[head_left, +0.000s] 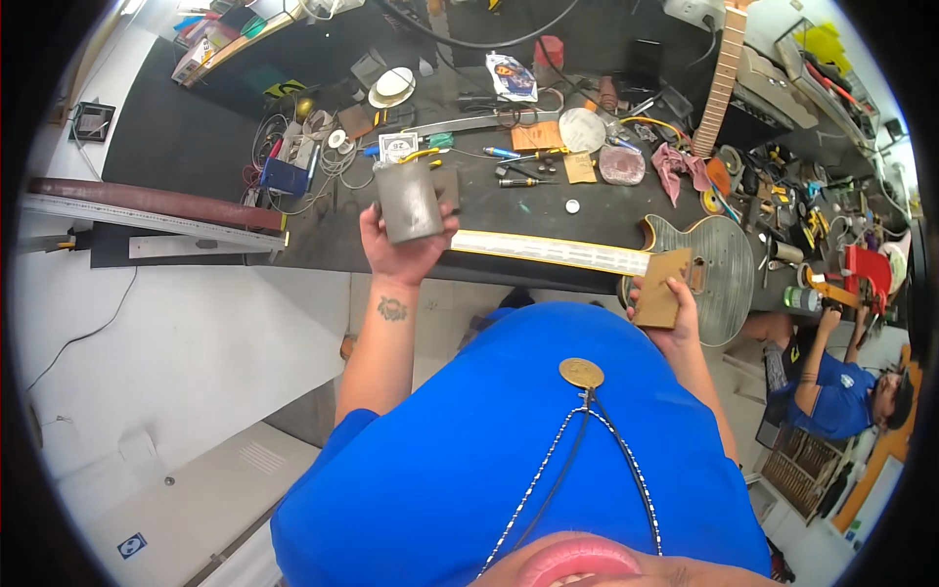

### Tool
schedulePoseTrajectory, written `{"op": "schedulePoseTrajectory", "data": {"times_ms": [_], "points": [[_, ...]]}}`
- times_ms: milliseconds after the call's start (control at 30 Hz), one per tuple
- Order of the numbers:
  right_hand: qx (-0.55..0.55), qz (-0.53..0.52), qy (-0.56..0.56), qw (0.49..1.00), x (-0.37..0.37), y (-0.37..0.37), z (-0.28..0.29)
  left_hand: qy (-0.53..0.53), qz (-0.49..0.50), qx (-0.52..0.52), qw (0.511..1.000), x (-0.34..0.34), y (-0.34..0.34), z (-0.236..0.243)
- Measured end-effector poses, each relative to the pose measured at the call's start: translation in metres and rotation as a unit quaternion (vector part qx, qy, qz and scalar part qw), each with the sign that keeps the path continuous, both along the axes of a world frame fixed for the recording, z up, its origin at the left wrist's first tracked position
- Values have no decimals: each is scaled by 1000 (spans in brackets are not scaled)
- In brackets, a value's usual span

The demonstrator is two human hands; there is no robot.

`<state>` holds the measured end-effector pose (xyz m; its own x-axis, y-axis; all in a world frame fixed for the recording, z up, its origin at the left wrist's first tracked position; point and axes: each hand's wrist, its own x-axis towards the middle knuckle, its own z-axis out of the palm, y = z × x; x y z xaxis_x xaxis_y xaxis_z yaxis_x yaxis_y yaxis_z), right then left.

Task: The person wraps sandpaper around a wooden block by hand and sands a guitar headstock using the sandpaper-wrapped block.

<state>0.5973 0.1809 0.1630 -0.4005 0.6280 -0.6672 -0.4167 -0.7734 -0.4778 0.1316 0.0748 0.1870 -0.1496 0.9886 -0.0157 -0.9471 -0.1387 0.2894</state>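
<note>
Raised over the near edge of the bench, my left hand (406, 262) grips a dark grey folded sheet (409, 201) that looks like sandpaper. Its fingers are mostly hidden behind the sheet. A brown rectangular sheet (667, 279), like the back of sandpaper, is pinched in my right hand (677, 321), with the thumb over its face. Behind that hand lies an electric guitar body (724, 269) in streaky grey-green. Its neck (553, 250), covered with pale tape along the fretboard, points left toward my left hand.
Cables, pens, a screwdriver (528, 182) and a round white cap (572, 206) lie on the dark bench (333, 240). A second guitar neck (722, 83) stands at the back right. Another person (841, 391) works at the far right. Long rulers (147, 215) extend at the left.
</note>
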Motion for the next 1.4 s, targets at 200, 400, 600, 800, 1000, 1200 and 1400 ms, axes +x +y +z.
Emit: {"op": "schedulePoseTrajectory", "data": {"times_ms": [200, 400, 600, 800, 1000, 1200, 1400], "points": [[12, 10, 20, 1000, -8, 21, -1, 65, -20, 88, 994, 28, 34, 69], [-6, 8, 10, 1000, -2, 33, -32, 707, 299, 11, 641, 32, 9, 83], [48, 0, -14, 999, 5, 41, -11, 579, 217, -80, 782, 95, 63, 131], [494, 33, -280, 822, 11, 41, 54, 203, -121, -115, 965, 164, 142, 65], [753, 152, -436, 468, 13, 71, 103, 82, -287, -104, 949, 253, 144, 86], [699, 114, -510, 489, 31, 86, 104, 136, -211, -102, 963, 210, 163, 65], [713, 156, -504, 461, 39, 136, 54, 138, -198, -128, 962, 227, 151, 82]]}}
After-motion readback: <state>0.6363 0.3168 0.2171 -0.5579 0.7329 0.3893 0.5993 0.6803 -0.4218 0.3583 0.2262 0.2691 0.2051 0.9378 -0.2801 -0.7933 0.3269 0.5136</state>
